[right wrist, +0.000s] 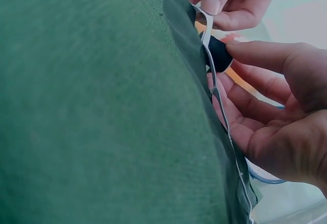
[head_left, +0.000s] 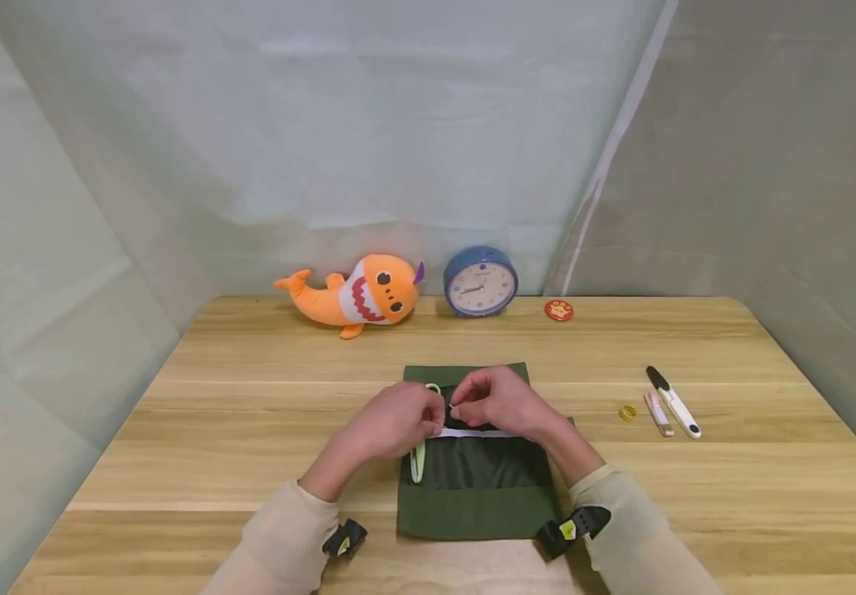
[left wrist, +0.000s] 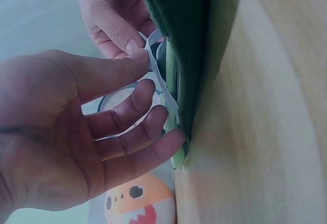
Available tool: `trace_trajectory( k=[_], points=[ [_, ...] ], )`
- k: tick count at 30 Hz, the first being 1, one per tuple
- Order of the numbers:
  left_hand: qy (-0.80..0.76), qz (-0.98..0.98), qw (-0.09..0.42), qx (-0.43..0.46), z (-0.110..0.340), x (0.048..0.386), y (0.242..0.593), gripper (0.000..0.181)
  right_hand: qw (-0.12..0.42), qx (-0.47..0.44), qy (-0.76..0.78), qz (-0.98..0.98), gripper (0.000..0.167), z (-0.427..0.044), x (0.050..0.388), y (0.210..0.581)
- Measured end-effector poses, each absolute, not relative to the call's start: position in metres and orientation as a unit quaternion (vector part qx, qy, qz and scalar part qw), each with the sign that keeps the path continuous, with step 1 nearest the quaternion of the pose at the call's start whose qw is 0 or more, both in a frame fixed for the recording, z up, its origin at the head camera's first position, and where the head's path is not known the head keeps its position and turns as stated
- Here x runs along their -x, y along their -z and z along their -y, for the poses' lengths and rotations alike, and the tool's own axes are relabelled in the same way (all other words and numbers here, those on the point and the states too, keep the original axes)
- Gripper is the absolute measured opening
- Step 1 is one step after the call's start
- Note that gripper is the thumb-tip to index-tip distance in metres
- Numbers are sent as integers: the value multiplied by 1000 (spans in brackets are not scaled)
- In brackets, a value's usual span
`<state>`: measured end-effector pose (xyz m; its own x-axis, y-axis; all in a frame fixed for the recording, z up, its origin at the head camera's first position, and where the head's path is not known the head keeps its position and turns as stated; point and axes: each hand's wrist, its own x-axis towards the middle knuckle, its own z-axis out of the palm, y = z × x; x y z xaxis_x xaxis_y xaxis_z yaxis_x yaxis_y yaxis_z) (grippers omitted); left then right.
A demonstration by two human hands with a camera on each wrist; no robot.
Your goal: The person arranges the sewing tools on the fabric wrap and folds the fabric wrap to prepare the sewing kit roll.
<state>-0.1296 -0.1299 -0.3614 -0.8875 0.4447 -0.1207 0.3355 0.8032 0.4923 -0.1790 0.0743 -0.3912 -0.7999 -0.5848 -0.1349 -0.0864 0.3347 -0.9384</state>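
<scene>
At the left, your left hand has the white elastic band pinched between thumb and forefinger, its other fingers loosely bent, near the left side of the dark green fabric pouch spread on the wooden table. There a pale green tool with a looped end lies with its long axis running near to far, roughly square to the band; your left hand covers the crossing and is the nearer of the two to it. Next to the right, your right hand grips a small black piece between thumb and fingertips. That piece is at the far side of the band, to the right of your left fingers; whether it touches the band you cannot tell, nor how its long axis points, since your fingers hide part of it. As for writing, again from the left: the yellow label at your left wrist is too small to read, the blue alarm clock has fine print on its dial that stays illegible, and the red badge carries a yellow design without letters you can make out.
</scene>
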Motion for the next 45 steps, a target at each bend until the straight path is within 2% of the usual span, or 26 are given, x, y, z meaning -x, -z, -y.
trace_trajectory(
  k=[40, 45],
  points=[
    [-208, -950, 111, -206, 128, 127, 361, 22, 219, 298, 404, -836, 17, -68, 183, 384],
    [-209, -950, 113, -202, 128, 127, 362, 20, 220, 309, 388, -840, 13, -68, 181, 383]
  ],
)
